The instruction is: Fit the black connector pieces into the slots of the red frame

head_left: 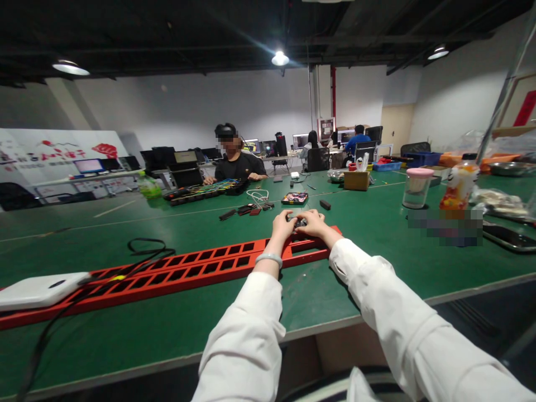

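Observation:
Both hands meet over the right end of a long red slotted frame (167, 274) lying on the green table. My left hand (283, 225), with a pale bracelet at the wrist, has its fingers curled round the left side of a small dark part (300, 223). From the right, my right hand (313, 224) closes on the same part. The fingers cover much of it, so its shape cannot be made out. Just beyond the hands lie a small black tray (295, 198) with patterned contents and a black block (325, 205).
Black and dark red pieces (251, 209) and a white cable (258, 196) lie beyond my left hand. A white device (44, 291) rests on the frame's left end. A lidded cup (417, 188), bottle (458, 184) and phone (511, 237) stand or lie right. Across sits a person (239, 164).

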`<state>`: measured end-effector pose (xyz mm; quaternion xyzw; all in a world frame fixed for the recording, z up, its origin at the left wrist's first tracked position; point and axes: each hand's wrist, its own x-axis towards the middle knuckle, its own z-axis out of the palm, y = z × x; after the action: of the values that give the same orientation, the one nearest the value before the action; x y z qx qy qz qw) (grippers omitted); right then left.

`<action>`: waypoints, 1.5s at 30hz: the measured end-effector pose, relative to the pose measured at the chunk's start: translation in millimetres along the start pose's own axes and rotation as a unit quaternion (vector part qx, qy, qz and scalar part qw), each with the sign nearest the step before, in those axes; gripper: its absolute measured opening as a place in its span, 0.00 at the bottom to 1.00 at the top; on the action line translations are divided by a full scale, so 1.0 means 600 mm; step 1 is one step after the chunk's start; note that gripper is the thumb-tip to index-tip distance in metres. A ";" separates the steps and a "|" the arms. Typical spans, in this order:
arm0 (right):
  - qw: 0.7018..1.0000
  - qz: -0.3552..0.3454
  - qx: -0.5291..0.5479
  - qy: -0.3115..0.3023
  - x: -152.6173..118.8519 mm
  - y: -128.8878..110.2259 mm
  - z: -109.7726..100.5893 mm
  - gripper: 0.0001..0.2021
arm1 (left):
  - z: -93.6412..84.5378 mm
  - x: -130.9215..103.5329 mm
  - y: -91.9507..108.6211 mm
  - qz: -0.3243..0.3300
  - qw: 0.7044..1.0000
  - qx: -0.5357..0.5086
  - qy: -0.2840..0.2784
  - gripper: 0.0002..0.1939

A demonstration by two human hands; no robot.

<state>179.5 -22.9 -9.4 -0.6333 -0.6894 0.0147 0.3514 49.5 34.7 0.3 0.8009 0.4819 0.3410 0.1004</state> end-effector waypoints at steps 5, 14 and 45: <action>0.998 0.025 0.025 0.048 -0.005 0.005 -0.011 0.23 | 0.000 -0.008 0.003 0.003 0.999 0.028 -0.022 0.17; 0.989 -0.029 0.136 0.042 -0.036 0.013 -0.035 0.20 | -0.006 -0.021 0.006 0.036 0.993 0.061 -0.099 0.20; 0.983 -0.152 0.055 -0.093 -0.049 -0.014 -0.039 0.19 | -0.053 -0.060 -0.003 0.094 0.985 0.114 -0.088 0.12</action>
<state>182.5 -60.5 -1.3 -0.4971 -0.8051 0.0579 0.3183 16.8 0.0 6.6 0.8758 0.4294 0.2195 0.0177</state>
